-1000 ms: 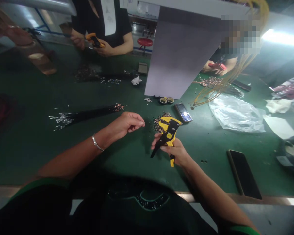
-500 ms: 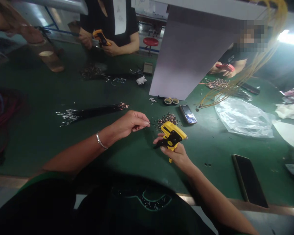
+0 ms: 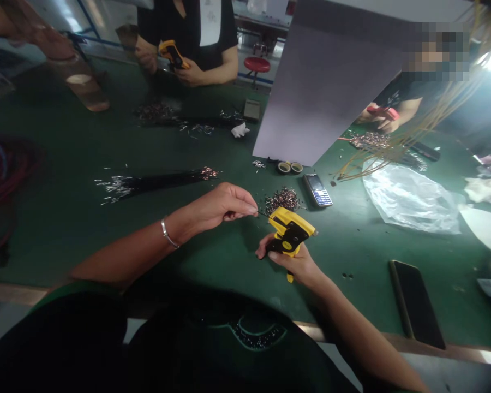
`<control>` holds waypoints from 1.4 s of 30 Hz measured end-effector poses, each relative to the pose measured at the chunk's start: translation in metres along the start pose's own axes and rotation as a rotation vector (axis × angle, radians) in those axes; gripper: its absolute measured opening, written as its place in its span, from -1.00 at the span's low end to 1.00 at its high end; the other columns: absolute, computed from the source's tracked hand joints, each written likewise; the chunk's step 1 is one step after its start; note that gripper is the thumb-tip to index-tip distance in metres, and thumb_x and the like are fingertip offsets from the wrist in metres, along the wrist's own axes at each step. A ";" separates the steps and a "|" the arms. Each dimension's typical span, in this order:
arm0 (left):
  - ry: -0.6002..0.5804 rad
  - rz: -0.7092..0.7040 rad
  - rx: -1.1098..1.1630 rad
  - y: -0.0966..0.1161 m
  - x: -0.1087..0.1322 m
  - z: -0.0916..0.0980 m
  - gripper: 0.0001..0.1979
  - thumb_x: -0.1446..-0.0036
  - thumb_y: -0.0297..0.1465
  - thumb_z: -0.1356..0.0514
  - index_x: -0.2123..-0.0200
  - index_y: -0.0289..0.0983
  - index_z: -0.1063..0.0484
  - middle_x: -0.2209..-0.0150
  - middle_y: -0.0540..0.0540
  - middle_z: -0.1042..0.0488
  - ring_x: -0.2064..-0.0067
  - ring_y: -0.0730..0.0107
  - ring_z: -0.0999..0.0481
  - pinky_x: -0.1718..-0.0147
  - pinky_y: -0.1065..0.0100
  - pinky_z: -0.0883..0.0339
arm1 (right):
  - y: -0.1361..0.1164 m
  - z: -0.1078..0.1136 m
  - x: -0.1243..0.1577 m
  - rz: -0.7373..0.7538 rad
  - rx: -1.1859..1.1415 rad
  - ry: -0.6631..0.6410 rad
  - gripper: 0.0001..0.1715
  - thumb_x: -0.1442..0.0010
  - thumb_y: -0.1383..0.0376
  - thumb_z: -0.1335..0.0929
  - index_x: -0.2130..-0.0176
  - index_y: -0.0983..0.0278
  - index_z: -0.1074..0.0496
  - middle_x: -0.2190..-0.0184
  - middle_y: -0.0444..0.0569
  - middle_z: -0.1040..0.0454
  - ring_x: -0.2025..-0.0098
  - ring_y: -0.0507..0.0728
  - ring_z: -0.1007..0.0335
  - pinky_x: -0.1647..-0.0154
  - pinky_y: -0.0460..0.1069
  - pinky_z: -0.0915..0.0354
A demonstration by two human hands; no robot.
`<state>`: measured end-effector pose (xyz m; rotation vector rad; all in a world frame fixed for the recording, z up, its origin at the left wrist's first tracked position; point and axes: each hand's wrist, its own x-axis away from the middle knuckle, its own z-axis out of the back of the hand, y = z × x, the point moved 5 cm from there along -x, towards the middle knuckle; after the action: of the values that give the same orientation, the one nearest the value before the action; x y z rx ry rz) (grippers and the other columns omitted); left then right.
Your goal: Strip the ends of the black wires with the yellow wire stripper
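My left hand (image 3: 233,206) pinches a thin dark wire (image 3: 262,213), whose free end reaches the jaws of a yellow and black wire stripper (image 3: 291,228). My right hand (image 3: 292,259) is wrapped round the stripper's handles from below. Just behind the tool lies a heap of small cut wire ends (image 3: 282,200), coppery and dark. To the left, a bundle of black wires (image 3: 159,182) lies on the green table (image 3: 213,267), with silvery ends at the left and coppery ends at the right.
Behind the heap are two tape rolls (image 3: 289,167) and a keypad phone (image 3: 317,190). A clear plastic bag (image 3: 411,196) and a dark smartphone (image 3: 417,303) lie to the right. A grey panel (image 3: 306,87) stands upright. Co-workers hold an orange tool (image 3: 173,55) and a red tool (image 3: 383,112).
My left hand has brought the wire a little right, up to the stripper's jaws. The fingers of my right hand have drawn in on the handles, and the view has shifted slightly.
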<state>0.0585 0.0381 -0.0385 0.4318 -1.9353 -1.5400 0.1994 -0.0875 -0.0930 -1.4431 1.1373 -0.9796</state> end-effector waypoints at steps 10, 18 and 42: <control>-0.030 -0.004 -0.027 -0.003 -0.001 -0.005 -0.95 0.09 -0.44 -0.30 0.51 -0.31 -0.55 0.65 0.03 -0.33 0.61 0.62 -0.16 0.64 0.45 0.11 | 0.004 -0.007 0.007 -0.019 -0.008 0.008 -0.75 -0.21 0.17 -0.42 0.19 0.29 -0.43 0.40 -0.03 -0.46 0.33 0.13 -0.40 0.23 0.06 -0.35; -0.044 0.011 -0.028 -0.003 0.000 -0.006 -0.94 0.11 -0.44 -0.29 0.51 -0.33 -0.54 0.64 0.01 -0.35 0.60 0.63 -0.16 0.64 0.46 0.12 | 0.010 -0.008 0.010 -0.052 -0.020 0.027 -0.73 -0.19 0.15 -0.44 0.24 0.30 -0.43 0.46 -0.04 -0.46 0.40 0.12 -0.41 0.30 0.05 -0.36; -0.029 0.002 -0.061 -0.001 0.001 -0.007 -0.94 0.11 -0.45 -0.28 0.51 -0.34 -0.52 0.64 0.02 -0.32 0.60 0.63 -0.14 0.64 0.47 0.12 | 0.012 -0.011 0.010 -0.149 0.008 0.135 -0.58 -0.06 0.03 -0.49 0.37 0.27 -0.32 0.63 -0.15 -0.38 0.60 0.06 -0.32 0.53 -0.01 -0.31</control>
<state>0.0620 0.0323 -0.0388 0.3837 -1.9048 -1.6079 0.1894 -0.1000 -0.1027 -1.4901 1.1324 -1.1997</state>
